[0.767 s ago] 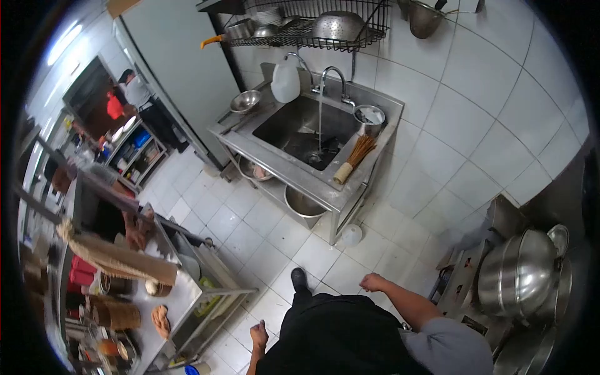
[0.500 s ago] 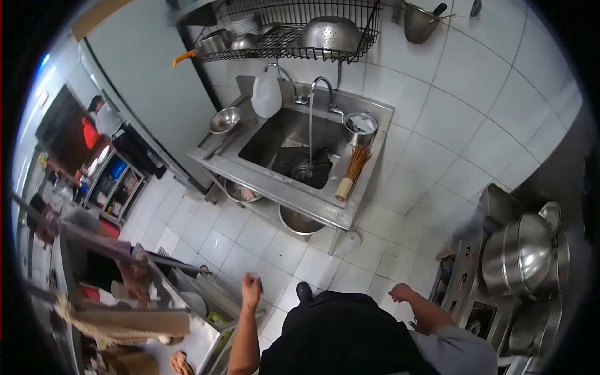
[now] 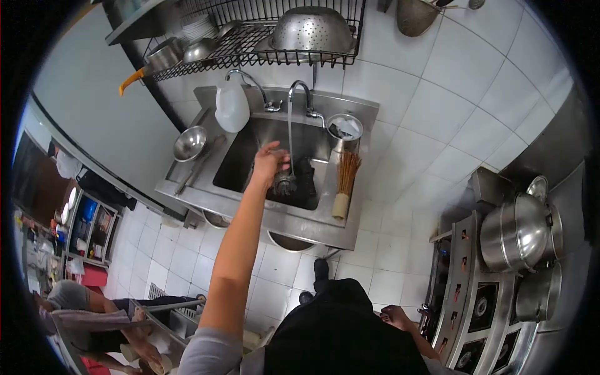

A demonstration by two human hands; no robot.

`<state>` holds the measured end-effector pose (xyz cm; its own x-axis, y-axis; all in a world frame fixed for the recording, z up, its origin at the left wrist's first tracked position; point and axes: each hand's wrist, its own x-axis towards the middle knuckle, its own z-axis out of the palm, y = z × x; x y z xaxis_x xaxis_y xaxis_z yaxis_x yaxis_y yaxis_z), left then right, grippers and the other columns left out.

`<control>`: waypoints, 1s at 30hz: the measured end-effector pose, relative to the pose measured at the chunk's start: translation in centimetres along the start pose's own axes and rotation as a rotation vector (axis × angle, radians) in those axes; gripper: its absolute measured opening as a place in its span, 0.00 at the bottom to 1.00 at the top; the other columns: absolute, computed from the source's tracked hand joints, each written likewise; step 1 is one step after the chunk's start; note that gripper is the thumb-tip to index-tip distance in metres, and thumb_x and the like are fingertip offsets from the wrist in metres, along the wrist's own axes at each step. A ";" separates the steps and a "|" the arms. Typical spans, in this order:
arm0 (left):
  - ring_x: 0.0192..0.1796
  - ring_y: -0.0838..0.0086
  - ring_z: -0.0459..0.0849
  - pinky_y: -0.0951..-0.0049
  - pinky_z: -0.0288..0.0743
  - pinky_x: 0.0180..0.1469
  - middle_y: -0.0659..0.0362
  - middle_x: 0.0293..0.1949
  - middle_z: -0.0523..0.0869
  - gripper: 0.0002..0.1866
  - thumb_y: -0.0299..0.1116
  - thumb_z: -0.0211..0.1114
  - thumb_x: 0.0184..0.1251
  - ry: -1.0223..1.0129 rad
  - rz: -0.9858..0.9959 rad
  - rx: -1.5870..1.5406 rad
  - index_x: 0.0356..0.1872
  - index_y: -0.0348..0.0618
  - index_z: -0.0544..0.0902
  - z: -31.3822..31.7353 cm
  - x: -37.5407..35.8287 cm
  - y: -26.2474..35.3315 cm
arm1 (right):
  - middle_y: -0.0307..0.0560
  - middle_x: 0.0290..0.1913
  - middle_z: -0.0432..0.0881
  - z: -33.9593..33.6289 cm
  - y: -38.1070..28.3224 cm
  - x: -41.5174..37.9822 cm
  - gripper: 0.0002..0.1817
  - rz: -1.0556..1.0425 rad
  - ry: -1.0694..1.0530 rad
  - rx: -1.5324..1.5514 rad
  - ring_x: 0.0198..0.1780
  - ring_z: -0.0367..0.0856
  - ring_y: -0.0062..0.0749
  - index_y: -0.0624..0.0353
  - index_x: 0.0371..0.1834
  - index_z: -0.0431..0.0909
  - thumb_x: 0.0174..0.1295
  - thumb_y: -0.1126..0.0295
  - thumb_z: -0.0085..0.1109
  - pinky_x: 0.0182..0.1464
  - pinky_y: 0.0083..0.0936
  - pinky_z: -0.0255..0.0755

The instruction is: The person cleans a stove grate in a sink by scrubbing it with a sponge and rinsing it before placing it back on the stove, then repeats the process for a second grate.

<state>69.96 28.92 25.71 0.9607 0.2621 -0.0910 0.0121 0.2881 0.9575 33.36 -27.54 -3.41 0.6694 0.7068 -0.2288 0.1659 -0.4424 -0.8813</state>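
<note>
While water runs in a thin stream from the curved chrome tap (image 3: 299, 94), the left hand (image 3: 269, 164) is stretched out over the stainless steel sink basin (image 3: 240, 153), fingers loosely curled and empty, close beside the stream but gripping nothing that shows. Right hand (image 3: 395, 316) hangs low at the hip, near the steel stove front (image 3: 470, 294); whether it is clenched or slack I cannot tell.

Progress, as a judgement: the reach to the sink is made, nothing picked up yet. The round metal strainer (image 3: 284, 183) and the dark cloth-like heap (image 3: 306, 177) lie in the basin under and beside the stream, untouched.

Containers:
- Basin: strainer, dark heap, running water; no standing water that I can make out.
- Round steel pot (image 3: 344, 128) on the sink's right rear corner: something pale and dark inside, unclear what.
- Small shiny steel bowl (image 3: 190, 143) on the left drainboard: looks empty.
- White translucent plastic jug (image 3: 232, 107) at the back rim: contents not visible.
- Black wire wall rack (image 3: 250, 47): perforated steel colander (image 3: 310, 29) upturned, small bowls, stacked plates.
- Bamboo bristle brush (image 3: 343, 184) lies on the right ledge.
- Large lidded steel pot (image 3: 516, 230) on the stove, closed.
</note>
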 end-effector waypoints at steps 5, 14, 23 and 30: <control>0.32 0.69 0.84 0.68 0.83 0.29 0.53 0.36 0.83 0.15 0.21 0.59 0.63 0.025 -0.144 -0.129 0.51 0.35 0.74 1.7 11.9 -3.3 | 0.52 0.34 0.83 -4.3 -5.5 7.2 0.11 0.517 0.564 0.767 0.37 0.84 0.38 0.67 0.45 0.77 0.66 0.71 0.57 0.38 0.31 0.80; 0.27 0.70 0.82 0.69 0.79 0.25 0.51 0.28 0.82 0.10 0.25 0.59 0.63 -0.017 -0.116 -0.047 0.43 0.32 0.74 2.6 20.3 -4.5 | 0.43 0.37 0.83 -18.8 -21.8 32.5 0.10 0.174 0.608 -0.010 0.37 0.81 0.25 0.62 0.49 0.77 0.68 0.72 0.57 0.41 0.25 0.77; 0.55 0.52 0.80 0.60 0.73 0.60 0.43 0.52 0.82 0.24 0.40 0.68 0.63 -0.530 0.296 1.039 0.55 0.34 0.79 -9.4 14.7 -6.7 | 0.52 0.46 0.85 -33.9 -22.0 53.5 0.14 0.089 0.883 -0.283 0.47 0.83 0.45 0.58 0.55 0.78 0.67 0.70 0.55 0.51 0.33 0.75; 0.63 0.48 0.73 0.55 0.67 0.64 0.43 0.56 0.78 0.20 0.38 0.68 0.60 -0.163 0.236 1.248 0.49 0.36 0.81 -29.3 9.5 -4.1 | 0.64 0.55 0.80 -36.5 -18.0 61.4 0.32 0.373 0.612 -0.769 0.59 0.77 0.59 0.53 0.66 0.69 0.54 0.73 0.57 0.60 0.44 0.71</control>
<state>70.91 57.21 12.95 0.9968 0.0474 0.0647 0.0031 -0.8285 0.5600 97.91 3.69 13.46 0.9888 0.1492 0.0055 0.1459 -0.9574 -0.2491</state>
